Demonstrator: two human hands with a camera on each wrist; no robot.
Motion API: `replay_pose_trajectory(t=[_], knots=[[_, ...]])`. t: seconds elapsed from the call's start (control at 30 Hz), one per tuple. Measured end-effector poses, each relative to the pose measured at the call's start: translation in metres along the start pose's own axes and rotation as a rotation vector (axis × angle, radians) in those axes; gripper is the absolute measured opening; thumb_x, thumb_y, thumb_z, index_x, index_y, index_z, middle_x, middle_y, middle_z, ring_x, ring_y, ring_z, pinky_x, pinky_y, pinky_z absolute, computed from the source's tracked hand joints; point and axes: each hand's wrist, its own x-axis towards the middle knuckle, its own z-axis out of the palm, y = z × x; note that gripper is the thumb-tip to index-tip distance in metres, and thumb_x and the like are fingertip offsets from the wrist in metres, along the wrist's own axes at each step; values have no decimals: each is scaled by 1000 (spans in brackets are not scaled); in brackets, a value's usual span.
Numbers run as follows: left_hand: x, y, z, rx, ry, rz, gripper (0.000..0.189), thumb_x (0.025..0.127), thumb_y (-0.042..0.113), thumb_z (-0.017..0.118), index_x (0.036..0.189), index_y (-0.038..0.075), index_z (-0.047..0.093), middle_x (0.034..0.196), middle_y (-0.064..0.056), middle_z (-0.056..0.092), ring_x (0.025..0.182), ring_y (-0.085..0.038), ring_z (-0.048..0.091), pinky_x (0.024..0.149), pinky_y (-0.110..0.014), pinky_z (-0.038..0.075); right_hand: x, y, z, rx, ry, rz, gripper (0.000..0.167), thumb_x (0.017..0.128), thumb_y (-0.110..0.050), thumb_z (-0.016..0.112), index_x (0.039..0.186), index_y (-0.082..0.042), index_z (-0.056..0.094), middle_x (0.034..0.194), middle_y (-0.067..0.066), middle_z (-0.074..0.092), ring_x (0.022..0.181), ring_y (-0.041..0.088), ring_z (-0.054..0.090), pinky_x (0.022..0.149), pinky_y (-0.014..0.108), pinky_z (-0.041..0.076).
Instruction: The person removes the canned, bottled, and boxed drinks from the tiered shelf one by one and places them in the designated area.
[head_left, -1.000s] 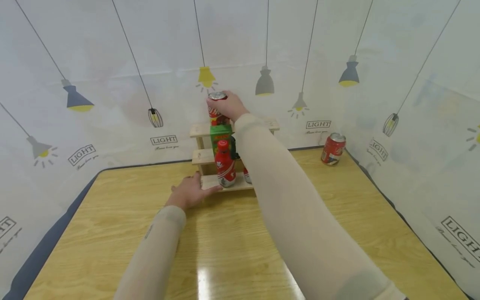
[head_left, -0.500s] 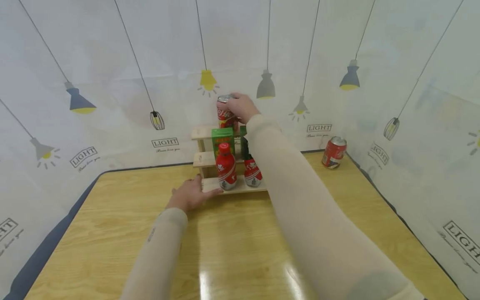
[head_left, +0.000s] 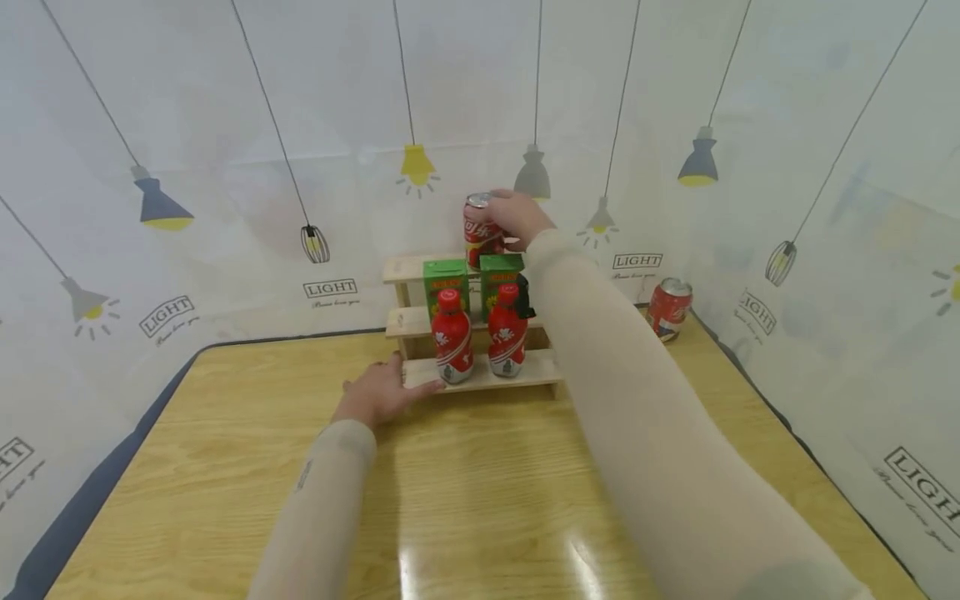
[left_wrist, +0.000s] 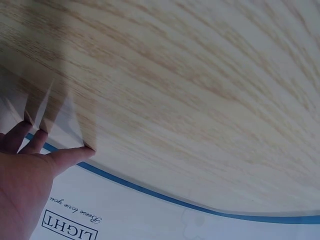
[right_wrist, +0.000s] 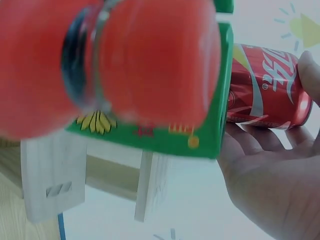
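My right hand [head_left: 521, 218] grips a red cola can [head_left: 483, 237] near its silver top. The can stands upright at the top board of a three-tier wooden shelf [head_left: 408, 268], its base partly behind a green drink carton [head_left: 501, 267]. In the right wrist view, fingers and thumb lie around the can [right_wrist: 265, 87]. Fairly straight, the fingers of my left hand [head_left: 378, 392] touch the left end of the lowest board, the thumb along its front edge. Only tabletop and hand [left_wrist: 22, 185] show clearly in the left wrist view.
Two red bottles, one left [head_left: 452, 346] and one right [head_left: 507, 337], stand on the lowest board. Another green carton [head_left: 442, 273] is on the middle board. A second red can [head_left: 670, 307] stands at the table's back right, near the lamp-print wall sheet [head_left: 300, 150].
My right hand has carried the cola can to the right along the top board, from behind the left carton to behind the right one. My left hand has stayed at the shelf's end.
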Motion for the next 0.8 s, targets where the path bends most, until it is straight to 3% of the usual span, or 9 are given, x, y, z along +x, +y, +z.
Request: replay_pose_trajectory(t=[0.1, 0.53, 0.8], knots=[[0, 2, -1, 4, 5, 3, 139, 72, 108, 38, 167, 7, 29, 160, -23, 53, 149, -49, 47, 117, -87, 24, -1, 2, -10, -24, -3, 10, 64, 101, -46, 70, 158, -25, 49, 152, 6, 59, 138, 26, 54, 117, 50, 49], [4, -1, -1, 19, 10, 1, 143, 70, 110, 35, 168, 7, 26, 162, -23, 51, 151, -50, 45, 117, -87, 23, -3, 6, -37, 0, 22, 77, 52, 101, -43, 72, 145, -20, 59, 147, 6, 61, 135, 28, 56, 116, 49, 51], [7, -2, -2, 6, 6, 3, 144, 69, 111, 35, 168, 6, 26, 163, -23, 50, 152, -50, 43, 117, -88, 21, -6, 4, -46, -19, 48, 143, 63, 102, -44, 70, 156, -18, 50, 155, 9, 58, 145, 34, 54, 118, 48, 51]])
